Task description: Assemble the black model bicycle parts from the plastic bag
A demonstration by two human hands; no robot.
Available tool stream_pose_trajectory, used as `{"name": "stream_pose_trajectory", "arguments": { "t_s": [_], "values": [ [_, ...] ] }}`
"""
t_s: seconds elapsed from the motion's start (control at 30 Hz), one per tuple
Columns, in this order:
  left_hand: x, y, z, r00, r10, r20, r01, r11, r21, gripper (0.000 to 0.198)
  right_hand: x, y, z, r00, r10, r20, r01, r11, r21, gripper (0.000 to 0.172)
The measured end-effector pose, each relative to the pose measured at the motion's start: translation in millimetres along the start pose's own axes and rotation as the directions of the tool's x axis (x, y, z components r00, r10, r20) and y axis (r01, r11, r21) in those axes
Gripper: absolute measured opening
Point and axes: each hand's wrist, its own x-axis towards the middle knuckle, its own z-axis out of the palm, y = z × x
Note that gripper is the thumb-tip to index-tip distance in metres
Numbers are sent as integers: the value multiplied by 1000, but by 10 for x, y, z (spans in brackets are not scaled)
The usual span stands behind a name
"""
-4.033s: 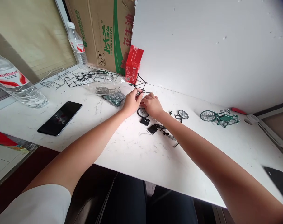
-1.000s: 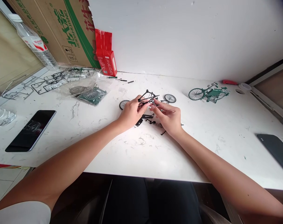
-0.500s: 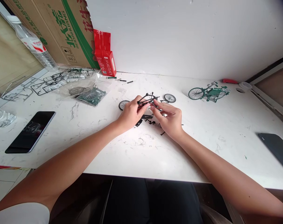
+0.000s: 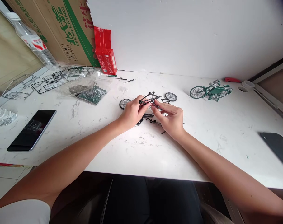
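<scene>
Both hands meet on a small black model bicycle frame [image 4: 148, 98], lifted just above the middle of the white counter [image 4: 202, 137]. The left hand [image 4: 131, 114] pinches the frame's near end between thumb and curled fingers. The right hand [image 4: 171, 118] closes its fingertips narrowly at the frame's other side; what they grip there is too small to tell. Loose black parts [image 4: 153, 119] lie under the hands, with one spoked wheel [image 4: 124, 103] just left of them and another wheel [image 4: 171, 96] just beyond. Open counter stretches from the hands to the near edge and out to the right. A finished green model bicycle [image 4: 210, 91] stands well apart toward the far right corner. Bagged green parts [image 4: 91, 93] and a phone [image 4: 31, 129] lie toward the left edge. Both forearms reach in from the near edge, wrists low.
</scene>
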Motion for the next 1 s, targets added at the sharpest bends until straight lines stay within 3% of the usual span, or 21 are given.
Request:
{"name": "stream_pose_trajectory", "arguments": {
  "t_s": [0.5,0.87,1.0],
  "values": [
    [-32,-1,-1,999,19,28,-19,1000,2,13,-19,-34,-10,1000,9,29,-9,1000,-10,23],
    [-9,70,-16,998,-59,-35,59,998,8,10,15,-60,-11,991,82,101,-84,996,11,29],
    [-2,96,-53,995,-99,-7,99,995,18,12,-1,-28,-1,989,77,126,-78,997,7,36]
  ]
}}
